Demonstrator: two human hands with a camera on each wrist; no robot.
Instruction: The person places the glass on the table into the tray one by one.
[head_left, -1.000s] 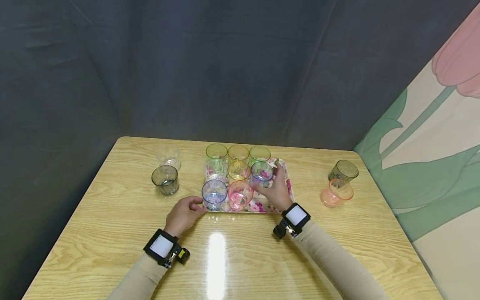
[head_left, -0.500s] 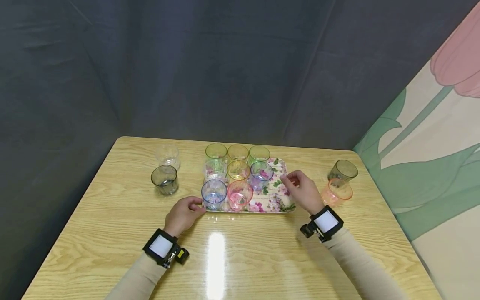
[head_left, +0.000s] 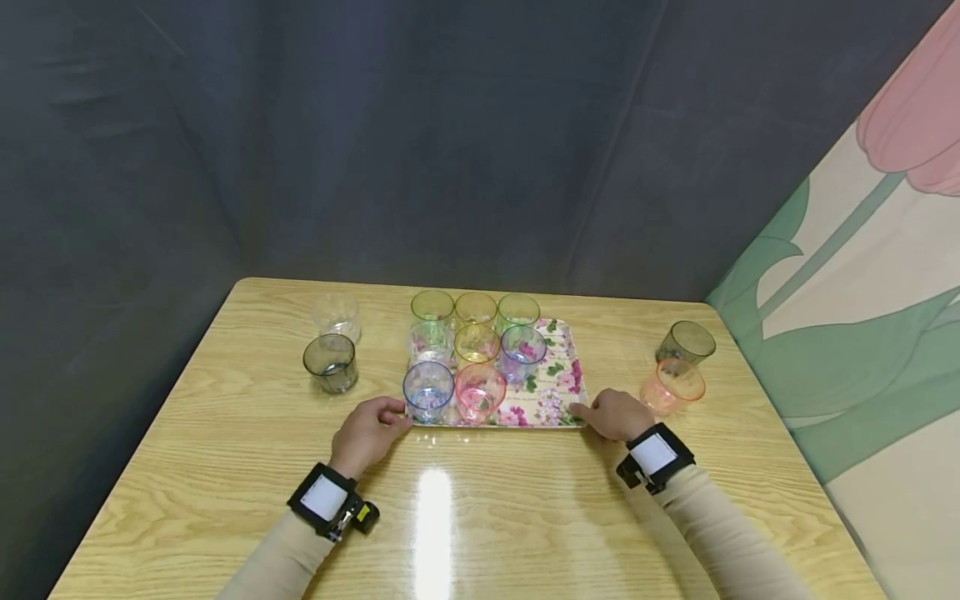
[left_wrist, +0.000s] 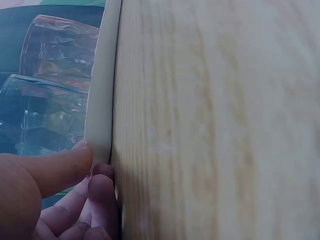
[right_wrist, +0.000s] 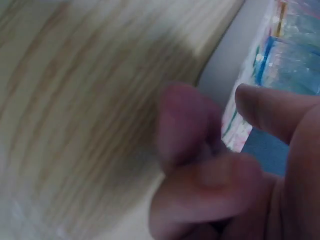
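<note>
A flower-patterned tray (head_left: pixel 553 379) bears several clear coloured plastic cups in rows: green, yellow, clear, blue, purple and pink. My left hand (head_left: pixel 368 437) pinches the tray's near left corner. In the left wrist view the thumb (left_wrist: pixel 62 170) lies at the pale rim (left_wrist: pixel 102 85), with curled fingers below. My right hand (head_left: pixel 617 415) is at the near right corner, its thumb on the rim and its fingers curled at the outer side. Nearest the left hand stands the blue cup (head_left: pixel 428 392), with the pink cup (head_left: pixel 481 393) beside it.
Left of the tray stand a dark grey cup (head_left: pixel 331 364) and a clear cup (head_left: pixel 337 317). To the right are an olive-brown cup (head_left: pixel 686 342) and an orange-pink cup (head_left: pixel 672 387). A dark curtain (head_left: pixel 450 150) hangs behind the wooden table (head_left: pixel 510 517).
My right hand has left the purple cup's side and moved right, then nearer to me, down to the tray's near right corner. The left hand stays at its corner.
</note>
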